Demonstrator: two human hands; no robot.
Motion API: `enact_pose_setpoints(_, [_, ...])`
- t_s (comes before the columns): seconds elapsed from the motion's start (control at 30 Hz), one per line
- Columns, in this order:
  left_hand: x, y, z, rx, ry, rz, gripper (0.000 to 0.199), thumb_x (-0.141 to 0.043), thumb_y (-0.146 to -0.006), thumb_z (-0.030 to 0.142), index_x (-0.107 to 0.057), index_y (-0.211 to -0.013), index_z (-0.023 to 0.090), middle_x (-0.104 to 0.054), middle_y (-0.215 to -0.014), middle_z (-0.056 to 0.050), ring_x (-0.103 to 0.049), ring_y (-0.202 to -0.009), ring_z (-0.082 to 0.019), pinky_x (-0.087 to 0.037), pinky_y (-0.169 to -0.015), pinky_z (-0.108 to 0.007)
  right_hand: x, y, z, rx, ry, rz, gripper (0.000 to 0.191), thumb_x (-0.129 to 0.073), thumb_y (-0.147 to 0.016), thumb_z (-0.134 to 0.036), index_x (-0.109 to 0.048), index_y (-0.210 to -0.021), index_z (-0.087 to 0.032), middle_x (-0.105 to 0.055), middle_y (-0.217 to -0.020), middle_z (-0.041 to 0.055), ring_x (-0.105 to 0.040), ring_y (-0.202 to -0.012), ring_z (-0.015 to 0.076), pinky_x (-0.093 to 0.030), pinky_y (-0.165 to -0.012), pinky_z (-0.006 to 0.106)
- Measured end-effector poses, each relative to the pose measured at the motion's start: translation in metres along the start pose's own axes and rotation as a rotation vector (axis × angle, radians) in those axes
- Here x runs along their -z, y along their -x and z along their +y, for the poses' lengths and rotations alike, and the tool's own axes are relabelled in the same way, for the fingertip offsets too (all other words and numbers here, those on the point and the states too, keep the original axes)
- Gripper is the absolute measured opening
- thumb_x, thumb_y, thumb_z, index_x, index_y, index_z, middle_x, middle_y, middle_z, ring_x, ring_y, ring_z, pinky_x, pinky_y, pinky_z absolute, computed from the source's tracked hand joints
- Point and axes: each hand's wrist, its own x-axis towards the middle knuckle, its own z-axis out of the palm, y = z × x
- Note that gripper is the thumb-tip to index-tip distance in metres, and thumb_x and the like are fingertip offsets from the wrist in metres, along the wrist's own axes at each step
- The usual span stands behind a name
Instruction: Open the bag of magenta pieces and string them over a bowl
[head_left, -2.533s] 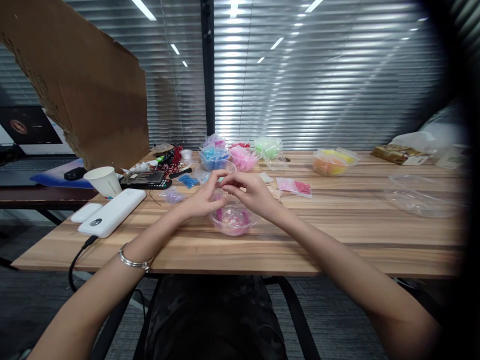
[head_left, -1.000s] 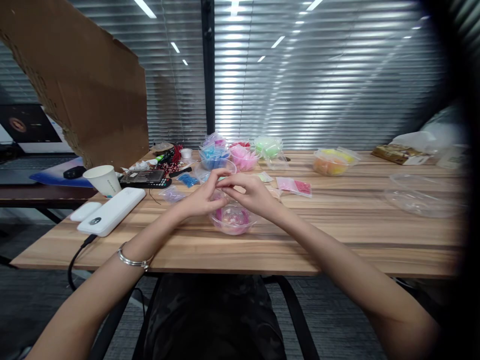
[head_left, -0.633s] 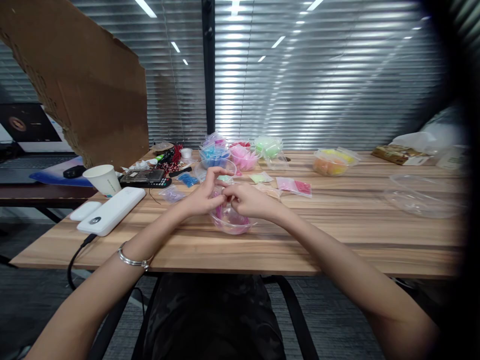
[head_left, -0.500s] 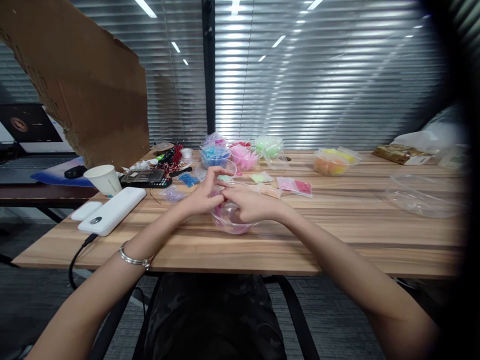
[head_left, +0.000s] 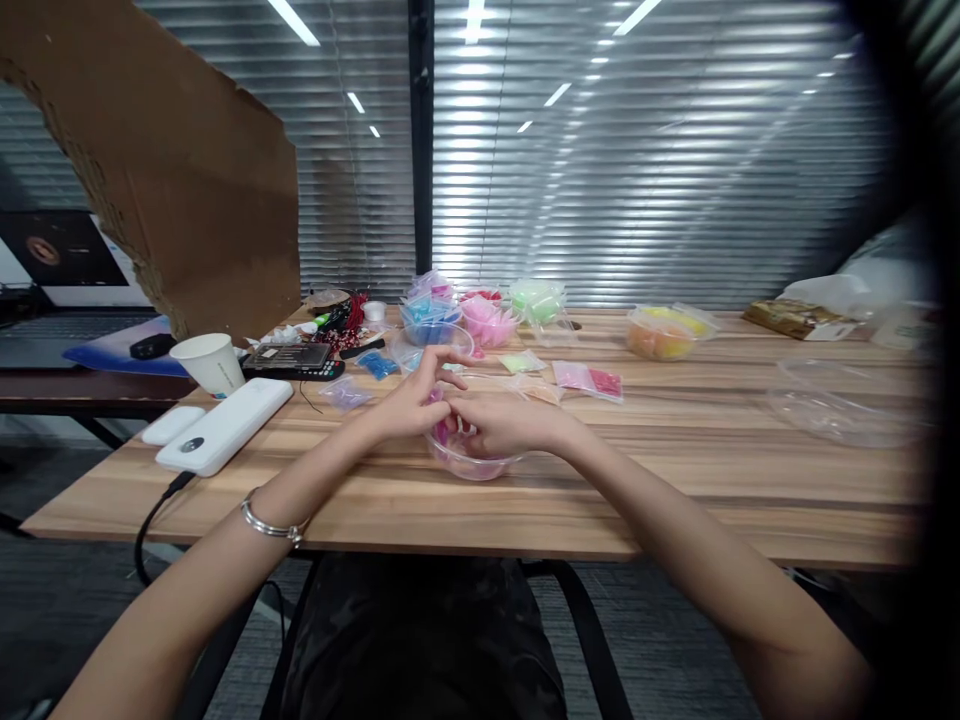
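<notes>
A clear plastic bowl (head_left: 480, 468) stands on the table in front of me, with both hands over it. At its left side shows pinkish-purple plastic (head_left: 442, 430), perhaps a small bag, partly hidden by my fingers. My left hand (head_left: 416, 400) is bent around this plastic, its thumb low and its index finger arching to the right. Against the left thumb, my right hand (head_left: 506, 420) has its fingers curled down into the bowl. What its fingertips hold is hidden.
Small bags of red and pink bits (head_left: 589, 379), blue bits (head_left: 377, 364) and purple bits (head_left: 346, 393) lie around. Behind stand bowls of blue bags (head_left: 431, 322) and orange-yellow bags (head_left: 664, 332). A power bank (head_left: 229, 425) and paper cup (head_left: 208, 362) are left; clear lids (head_left: 840, 415) right.
My right hand's fingers have curled in more closely and rest nearer the bowl's left side. The left hand has shifted only slightly. The whole view has moved a little.
</notes>
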Motion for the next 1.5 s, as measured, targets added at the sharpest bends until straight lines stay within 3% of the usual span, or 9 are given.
enact_pose_setpoints(0.3, [-0.001,0.004,-0.002,0.011,0.001,0.018,0.054,-0.05,-0.077,0.011,-0.031,-0.125,0.026,-0.039,-0.132,-0.011,-0.054,-0.114,-0.024,-0.047,-0.095,-0.047,-0.004,-0.001,0.002,0.007,0.066,-0.036,0.007,-0.054,-0.076,-0.015,-0.061,-0.076,-0.015,-0.057,-0.066,-0.0001,-0.039,-0.055,0.0094,-0.023,-0.051,0.025])
enact_pose_setpoints(0.6, [-0.001,0.001,0.004,0.028,-0.011,0.009,0.05,-0.051,-0.078,0.013,-0.031,-0.122,0.024,-0.038,-0.131,-0.012,-0.055,-0.111,-0.023,-0.047,-0.095,-0.048,0.003,0.0,-0.006,-0.065,0.091,-0.085,0.007,-0.056,-0.073,-0.015,-0.059,-0.068,-0.013,-0.06,-0.069,0.0031,-0.042,-0.057,0.0097,-0.027,-0.055,0.025])
enact_pose_setpoints(0.9, [-0.003,0.0,0.008,0.059,0.018,-0.007,0.047,-0.053,-0.08,0.014,-0.033,-0.121,0.023,-0.04,-0.129,-0.012,-0.054,-0.111,-0.024,-0.047,-0.093,-0.047,0.003,0.001,-0.005,-0.077,0.088,-0.114,0.007,-0.054,-0.076,-0.016,-0.06,-0.071,-0.014,-0.059,-0.067,0.0009,-0.043,-0.056,0.0093,-0.027,-0.05,0.023])
enact_pose_setpoints(1.13, [-0.009,0.003,0.005,0.033,0.141,0.068,0.05,-0.06,-0.085,0.027,-0.031,-0.126,0.028,-0.036,-0.135,-0.012,-0.055,-0.11,-0.023,-0.046,-0.095,-0.046,0.002,0.004,-0.008,-0.114,0.073,-0.118,0.01,-0.053,-0.077,-0.017,-0.062,-0.075,-0.014,-0.059,-0.068,0.0019,-0.042,-0.054,0.0097,-0.026,-0.05,0.024])
enact_pose_setpoints(1.23, [-0.009,0.003,0.008,0.01,0.205,0.047,0.06,-0.069,-0.079,0.026,-0.031,-0.126,0.029,-0.036,-0.135,-0.011,-0.053,-0.114,-0.024,-0.044,-0.099,-0.047,0.004,0.005,-0.009,-0.169,0.026,-0.014,0.012,-0.051,-0.079,-0.016,-0.062,-0.083,-0.014,-0.062,-0.077,0.0045,-0.047,-0.06,0.0116,-0.029,-0.054,0.025])
enact_pose_setpoints(1.37, [-0.001,0.002,0.008,0.04,0.244,0.022,0.068,-0.075,-0.071,0.022,-0.033,-0.124,0.03,-0.033,-0.135,-0.01,-0.043,-0.127,-0.026,-0.04,-0.104,-0.047,0.006,0.002,-0.005,-0.211,-0.162,0.264,0.008,-0.051,-0.082,-0.021,-0.056,-0.086,-0.016,-0.061,-0.08,0.0033,-0.052,-0.068,0.0135,-0.034,-0.058,0.024])
enact_pose_setpoints(1.5, [0.011,0.002,0.002,0.067,0.273,-0.054,0.073,-0.076,-0.068,0.019,-0.031,-0.124,0.031,-0.035,-0.133,-0.01,-0.042,-0.129,-0.026,-0.038,-0.106,-0.049,0.003,-0.003,0.003,-0.191,-0.369,0.488,0.005,-0.053,-0.08,-0.022,-0.052,-0.083,-0.018,-0.059,-0.078,0.0008,-0.055,-0.07,0.0139,-0.041,-0.062,0.025])
